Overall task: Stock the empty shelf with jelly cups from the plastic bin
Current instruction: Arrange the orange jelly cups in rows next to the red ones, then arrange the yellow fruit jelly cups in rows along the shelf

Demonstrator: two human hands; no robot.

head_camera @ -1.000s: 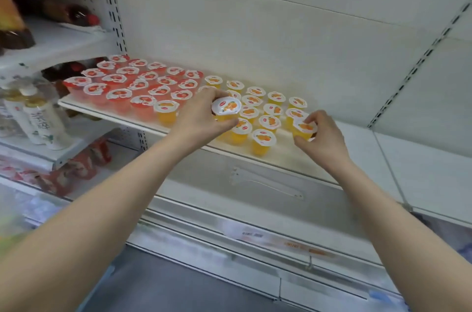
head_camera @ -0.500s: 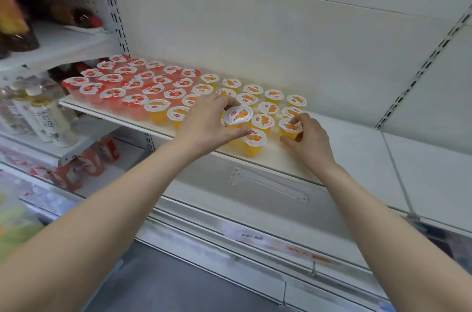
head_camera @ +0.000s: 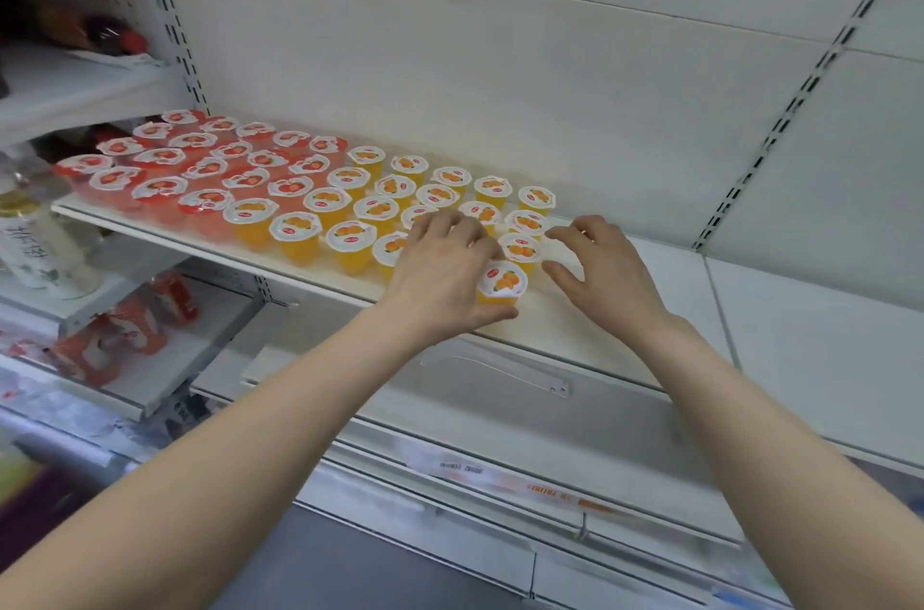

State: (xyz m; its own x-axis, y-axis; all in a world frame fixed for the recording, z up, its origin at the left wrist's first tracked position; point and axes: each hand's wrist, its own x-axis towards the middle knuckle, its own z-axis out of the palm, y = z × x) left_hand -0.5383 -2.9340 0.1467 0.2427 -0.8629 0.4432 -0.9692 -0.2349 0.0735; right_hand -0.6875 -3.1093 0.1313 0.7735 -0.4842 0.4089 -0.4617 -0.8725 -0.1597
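Rows of jelly cups stand on the white shelf (head_camera: 590, 334): red ones (head_camera: 205, 202) on the left, orange ones (head_camera: 295, 229) in the middle. My left hand (head_camera: 440, 274) grips an orange jelly cup (head_camera: 501, 285) at the shelf's front edge, thumb under its side. My right hand (head_camera: 600, 269) hovers just right of the cups with its fingers spread and loosely bent, holding nothing. The plastic bin is out of view.
The shelf runs on bare to the right (head_camera: 800, 319). A neighbouring unit on the left carries bottles (head_camera: 35, 244) and red packs (head_camera: 130, 329). Below is a lower shelf with a price strip (head_camera: 525, 484).
My left hand has carried its orange cup right and down to the shelf's front edge. My right hand has let go of its cup and drawn back to the right, fingers spread.
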